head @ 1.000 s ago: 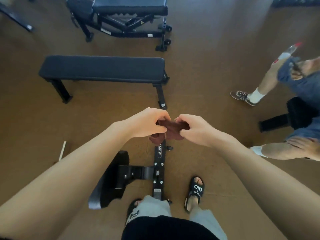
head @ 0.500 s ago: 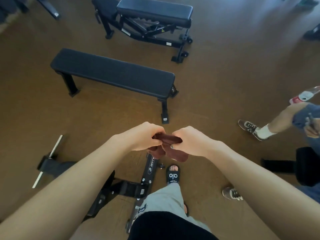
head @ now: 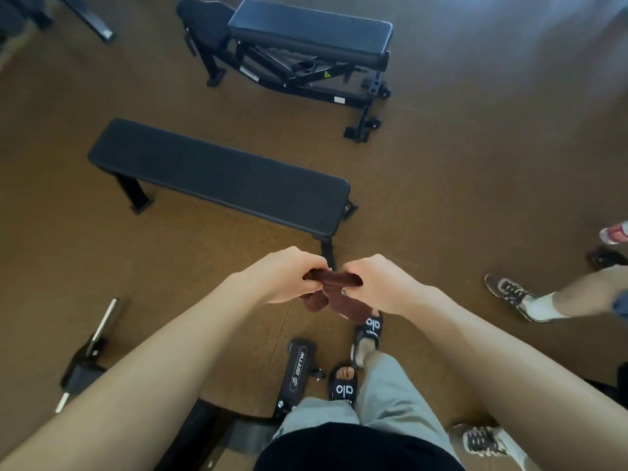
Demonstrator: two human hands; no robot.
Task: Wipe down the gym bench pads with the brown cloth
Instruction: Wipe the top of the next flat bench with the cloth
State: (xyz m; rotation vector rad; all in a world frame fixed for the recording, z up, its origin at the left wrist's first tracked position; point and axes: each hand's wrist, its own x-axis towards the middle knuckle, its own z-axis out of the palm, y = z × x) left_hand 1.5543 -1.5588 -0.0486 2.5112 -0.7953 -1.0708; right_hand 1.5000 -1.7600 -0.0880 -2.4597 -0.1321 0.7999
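The brown cloth (head: 331, 290) is bunched between my two hands at chest height. My left hand (head: 283, 278) grips its left end and my right hand (head: 380, 283) grips its right end, fingers curled round the fabric. Part of the cloth hangs down below my hands. Just beyond my hands stands a flat gym bench with a long black pad (head: 221, 176), lying diagonally. Farther back is an adjustable bench with a dark blue pad (head: 309, 32) on a black frame.
A black machine base marked GRTW (head: 297, 372) lies on the brown floor by my sandalled feet. A barbell end (head: 90, 348) lies at the lower left. Another person's leg and sneaker (head: 509, 295) are at the right.
I have stepped forward; the flat bench is nearer and more central. My hands still hold the cloth and have pulled it slightly wider. The other person has shifted toward the right edge.
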